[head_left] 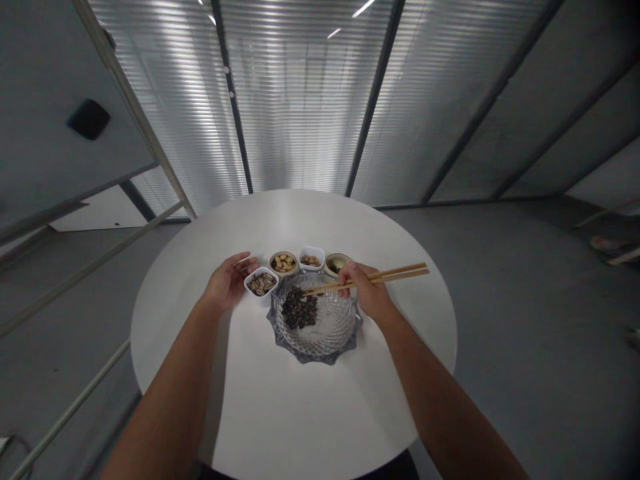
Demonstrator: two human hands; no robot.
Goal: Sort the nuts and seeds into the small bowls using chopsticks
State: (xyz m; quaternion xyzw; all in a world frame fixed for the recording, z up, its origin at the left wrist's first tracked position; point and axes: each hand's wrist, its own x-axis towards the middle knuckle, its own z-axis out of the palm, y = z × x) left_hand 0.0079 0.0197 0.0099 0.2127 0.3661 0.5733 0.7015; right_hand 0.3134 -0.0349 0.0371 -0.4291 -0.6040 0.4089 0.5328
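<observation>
A clear glass plate with a jagged rim holds a heap of dark seeds on its left side. My right hand grips a pair of wooden chopsticks, their tips at the top of the heap. My left hand has its fingers apart beside a white square bowl of striped seeds; whether it touches the bowl I cannot tell. Behind the plate are a round bowl of tan nuts, a white bowl of brown nuts and a round bowl with dark bits, partly behind my right hand.
Everything stands on a round white table. A metal frame with a grey board rises at the left. Beyond the table are windows with blinds, and grey floor lies to the right.
</observation>
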